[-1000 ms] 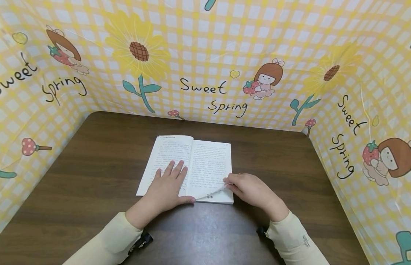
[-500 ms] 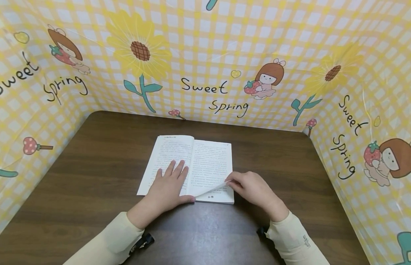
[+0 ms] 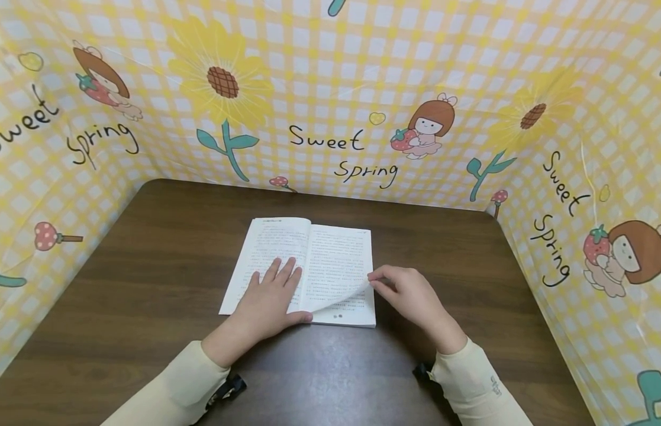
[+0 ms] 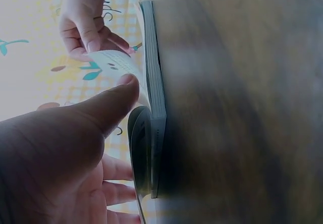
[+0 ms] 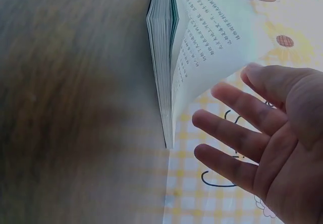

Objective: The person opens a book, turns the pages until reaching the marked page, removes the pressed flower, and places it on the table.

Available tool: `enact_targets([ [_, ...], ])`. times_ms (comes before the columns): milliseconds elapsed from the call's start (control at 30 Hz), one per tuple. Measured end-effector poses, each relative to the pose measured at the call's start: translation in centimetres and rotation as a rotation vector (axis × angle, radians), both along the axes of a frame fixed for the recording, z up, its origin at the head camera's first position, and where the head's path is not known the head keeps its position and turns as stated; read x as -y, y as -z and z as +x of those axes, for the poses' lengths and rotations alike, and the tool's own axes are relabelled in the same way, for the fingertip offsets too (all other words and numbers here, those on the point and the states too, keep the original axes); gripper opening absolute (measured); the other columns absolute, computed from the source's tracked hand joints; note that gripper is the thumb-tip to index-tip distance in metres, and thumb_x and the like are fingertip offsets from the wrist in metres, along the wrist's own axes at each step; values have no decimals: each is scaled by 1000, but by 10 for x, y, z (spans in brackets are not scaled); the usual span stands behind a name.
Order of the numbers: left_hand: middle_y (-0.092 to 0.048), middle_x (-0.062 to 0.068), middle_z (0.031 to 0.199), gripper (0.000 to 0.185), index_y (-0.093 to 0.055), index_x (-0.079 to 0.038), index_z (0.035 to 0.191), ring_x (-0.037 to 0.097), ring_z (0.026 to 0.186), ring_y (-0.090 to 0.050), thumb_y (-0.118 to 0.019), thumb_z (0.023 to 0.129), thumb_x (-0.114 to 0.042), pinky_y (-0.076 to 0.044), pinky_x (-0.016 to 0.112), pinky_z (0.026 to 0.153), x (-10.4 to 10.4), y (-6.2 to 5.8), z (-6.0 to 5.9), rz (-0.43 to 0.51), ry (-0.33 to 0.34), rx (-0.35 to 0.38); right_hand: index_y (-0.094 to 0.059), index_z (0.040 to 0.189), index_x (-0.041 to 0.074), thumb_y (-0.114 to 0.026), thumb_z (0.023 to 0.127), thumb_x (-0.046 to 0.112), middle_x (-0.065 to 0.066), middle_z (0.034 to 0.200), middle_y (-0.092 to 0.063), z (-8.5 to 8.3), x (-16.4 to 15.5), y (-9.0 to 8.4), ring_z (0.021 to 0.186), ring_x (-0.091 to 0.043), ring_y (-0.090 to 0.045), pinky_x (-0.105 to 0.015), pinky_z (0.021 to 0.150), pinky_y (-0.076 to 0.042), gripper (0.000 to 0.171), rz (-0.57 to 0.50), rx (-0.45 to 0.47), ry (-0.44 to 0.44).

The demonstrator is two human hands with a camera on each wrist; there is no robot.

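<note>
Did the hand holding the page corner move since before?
Yes. The right hand, pinching the page corner, has lifted it farther up the book, away from the book's near edge, toward the back wall. The left hand stays flat on the left page.

Backdrop [image 3: 330, 65], yellow gingham sheet round the table: "Sweet Spring" in black script, readable three times in the head view. Centre of frame, beside a cartoon girl with a strawberry. Upper left, split across the fold, "Sweet" partly cut off by the frame edge. Right side, running downward along the slanted panel.

Book [image 3: 338, 260], open, centre of frame: dense printed lines on both pages, too small to read. Sleeve lower right carries a small mark, illegible.
</note>
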State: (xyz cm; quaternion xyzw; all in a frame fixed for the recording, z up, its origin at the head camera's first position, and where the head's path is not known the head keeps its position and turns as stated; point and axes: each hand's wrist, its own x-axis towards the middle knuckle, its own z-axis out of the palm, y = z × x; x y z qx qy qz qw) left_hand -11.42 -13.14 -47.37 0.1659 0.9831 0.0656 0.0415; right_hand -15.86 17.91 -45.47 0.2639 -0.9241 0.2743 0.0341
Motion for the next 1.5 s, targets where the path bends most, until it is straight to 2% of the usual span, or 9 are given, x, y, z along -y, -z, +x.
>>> enact_targets([
  [267, -29, 17, 167, 95, -39, -6, 158, 42, 154, -25, -65, 90, -66, -32, 70, 112, 0, -1, 0, 14, 6, -13, -78, 107, 19, -74, 96, 23, 5, 112, -76, -2, 0, -1, 106, -15, -72, -43, 92, -57, 12, -5, 0, 75],
  [433, -25, 16, 169, 98, -27, -9, 163, 41, 154, -25, -66, 91, -63, -33, 71, 111, -1, 0, 1, 38, 3, -24, -77, 109, 17, -72, 98, 26, 4, 117, -75, -2, -2, -1, 112, -17, -70, -44, 96, -55, 15, -9, 7, 91],
  [667, -13, 19, 171, 106, 0, -19, 167, 44, 152, -28, -68, 93, -54, -38, 71, 107, -2, -1, -1, 139, -11, -115, -77, 109, 16, -72, 98, 25, 4, 118, -74, -2, -1, -1, 111, -16, -69, -44, 94, -56, 15, -11, 19, 89],
  [800, -6, 22, 171, 110, 1, -16, 166, 48, 151, -28, -74, 91, -45, -42, 70, 103, -1, -1, -2, 168, -7, -189, -77, 109, 16, -72, 97, 25, 5, 118, -74, -1, -1, -1, 111, -16, -69, -43, 92, -56, 15, -6, 29, 88],
  [900, 0, 23, 171, 110, -4, -15, 166, 50, 151, -23, -77, 89, -39, -43, 70, 102, -1, 0, -3, 163, 6, -245, -77, 109, 17, -72, 97, 25, 5, 119, -73, -1, -1, 0, 111, -16, -69, -42, 92, -56, 15, -1, 31, 89],
  [1067, 12, 19, 171, 105, -12, -19, 166, 47, 156, -6, -78, 87, -37, -29, 74, 111, 1, 0, -4, 128, 19, -278, -77, 110, 17, -72, 98, 26, 5, 120, -73, -1, -1, 1, 112, -16, -68, -43, 94, -55, 16, 14, 41, 91],
  [1200, 12, 16, 172, 102, -15, -21, 166, 42, 158, 3, -77, 87, -36, -14, 76, 115, 2, -1, -5, 102, 43, -291, -76, 110, 17, -72, 98, 27, 5, 121, -72, -1, -1, 1, 112, -16, -68, -43, 94, -55, 16, 19, 44, 91],
  [1333, 7, 14, 173, 95, -19, -23, 166, 41, 158, 2, -73, 88, -32, -9, 75, 116, 3, -1, -6, 65, 101, -309, -76, 109, 17, -71, 98, 27, 5, 121, -72, -1, -1, 1, 112, -16, -68, -43, 93, -55, 16, 22, 40, 87],
  [1500, 1, 7, 174, 85, -19, -27, 166, 39, 159, -1, -60, 92, -23, -7, 74, 118, 4, 1, -7, 18, 196, -303, -77, 109, 17, -71, 98, 27, 5, 120, -72, 0, -1, 1, 113, -15, -68, -43, 93, -56, 15, 21, 40, 84],
])
